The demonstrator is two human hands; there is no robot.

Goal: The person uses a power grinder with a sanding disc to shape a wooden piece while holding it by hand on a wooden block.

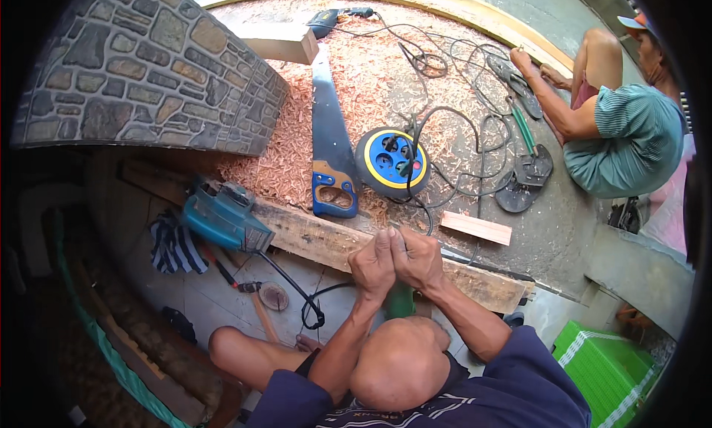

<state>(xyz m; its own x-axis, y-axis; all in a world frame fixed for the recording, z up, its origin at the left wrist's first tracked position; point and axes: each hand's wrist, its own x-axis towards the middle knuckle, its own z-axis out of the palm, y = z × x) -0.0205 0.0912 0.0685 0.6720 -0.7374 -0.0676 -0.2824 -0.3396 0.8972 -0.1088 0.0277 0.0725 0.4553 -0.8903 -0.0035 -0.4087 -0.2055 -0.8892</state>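
My left hand [372,266] and my right hand [417,259] are pressed together side by side, thumbs up and fingers curled inward. Both are closed, and what they may grip is hidden by the fingers. They are above a long rough wooden plank [315,236], past my raised knee. Just below them a green thing [400,300] shows in part; its kind I cannot tell. Nearby lie a handsaw [331,124] with a wood and blue handle, a round blue and yellow cable reel [391,161] and a short wood block [475,228].
A teal power planer [226,216] rests by the plank on the left, near a striped cloth [178,242]. Wood shavings [293,109] cover the floor. Black cords [482,142] loop at right, towards sandals [525,177] and a crouching person [623,131]. A stone-patterned block [159,72] stands left.
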